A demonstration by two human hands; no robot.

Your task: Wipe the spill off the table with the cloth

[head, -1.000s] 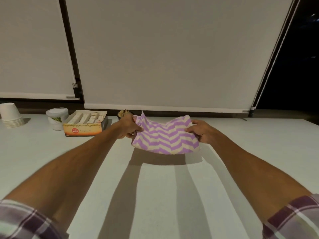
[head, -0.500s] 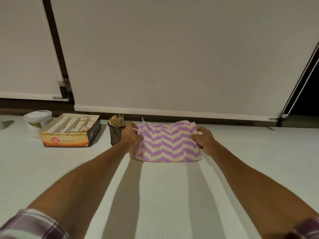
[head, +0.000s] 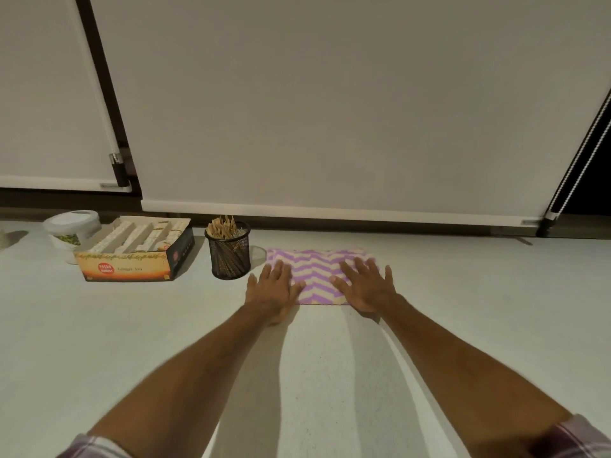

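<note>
The purple-and-cream chevron cloth is lying flat on the white table, folded into a rectangle at about 12 o'clock from the person. Both palms are pressing down on it with fingers spread, gripping nothing: the left hand is covering its 9 o'clock edge and spilling onto the table, the right hand its 3 o'clock part. No spill is showing anywhere; whether liquid is lying under the cloth cannot be told, so the wiping seems either starting or finishing. A mesh cup of wooden sticks is standing near at 10 o'clock, with a tea box beyond. Open room is lying toward 3 and 6 o'clock.
</note>
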